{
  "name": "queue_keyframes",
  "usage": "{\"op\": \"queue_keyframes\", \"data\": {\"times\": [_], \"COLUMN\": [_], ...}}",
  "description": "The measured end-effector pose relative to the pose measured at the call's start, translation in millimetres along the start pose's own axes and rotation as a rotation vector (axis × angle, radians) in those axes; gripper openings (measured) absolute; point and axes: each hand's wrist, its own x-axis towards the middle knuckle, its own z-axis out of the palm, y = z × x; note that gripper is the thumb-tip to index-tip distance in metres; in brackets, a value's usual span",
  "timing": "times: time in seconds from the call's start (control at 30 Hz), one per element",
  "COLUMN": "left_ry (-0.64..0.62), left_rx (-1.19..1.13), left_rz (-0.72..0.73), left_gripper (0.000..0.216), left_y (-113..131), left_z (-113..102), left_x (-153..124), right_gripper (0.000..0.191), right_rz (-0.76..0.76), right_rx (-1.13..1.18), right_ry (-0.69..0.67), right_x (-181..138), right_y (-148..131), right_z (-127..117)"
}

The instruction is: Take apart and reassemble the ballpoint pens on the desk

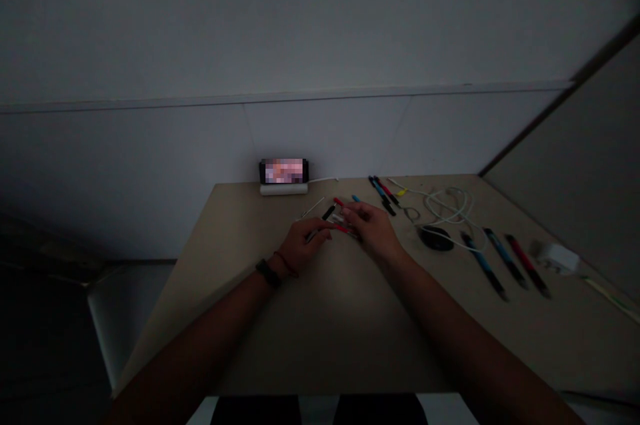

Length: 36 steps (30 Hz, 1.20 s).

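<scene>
In the dim head view, both my hands are close together over the middle of the table. My right hand (371, 228) is closed in a pinch, with a small red pen part (339, 201) at its fingertips. Bent inward and closed, my left hand (303, 243) has its fingertips beside a second red piece (341, 228); what it grips is too dark to make out. A black pen part (329, 212) lies between the hands. A thin pale stick (313, 207) rests beyond my left hand, and a blue tip (355, 198) shows behind my right.
A phone (283, 171) stands on a white holder (283, 190) by the wall. To the right are several pens (510, 257), a tangled white cable (453, 208), a black mouse (436, 238) and a white plug (560, 258). More pens (384, 195) lie at the back.
</scene>
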Motion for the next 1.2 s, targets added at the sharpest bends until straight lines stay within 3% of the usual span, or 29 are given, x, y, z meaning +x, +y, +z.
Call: {"op": "queue_keyframes", "data": {"times": [0.2, 0.47, 0.73, 0.93, 1.2], "left_ry": [-0.038, -0.059, -0.064, -0.065, -0.09], "left_rx": [0.036, 0.046, 0.047, 0.07, 0.078], "left_rz": [0.094, 0.125, 0.122, 0.127, 0.138], "left_gripper": [0.028, 0.026, 0.025, 0.024, 0.023], "left_y": [-2.2, -2.5, -0.1, -0.2, 0.3], "left_z": [1.2, 1.8, 1.7, 2.1, 3.1], "left_x": [-1.5, -2.7, -2.7, -2.9, -3.0], "right_gripper": [0.046, 0.041, 0.043, 0.044, 0.046], "right_rz": [0.127, 0.152, 0.15, 0.131, -0.119], "right_rx": [0.343, 0.522, 0.433, 0.358, 0.072], "right_ry": [-0.006, 0.02, -0.046, -0.012, -0.019], "right_x": [-1.2, -5.1, -4.9, -3.3, -6.8], "right_y": [2.7, -2.3, 0.2, 4.8, 1.8], "right_z": [6.4, 7.7, 10.1, 9.6, 11.8]}}
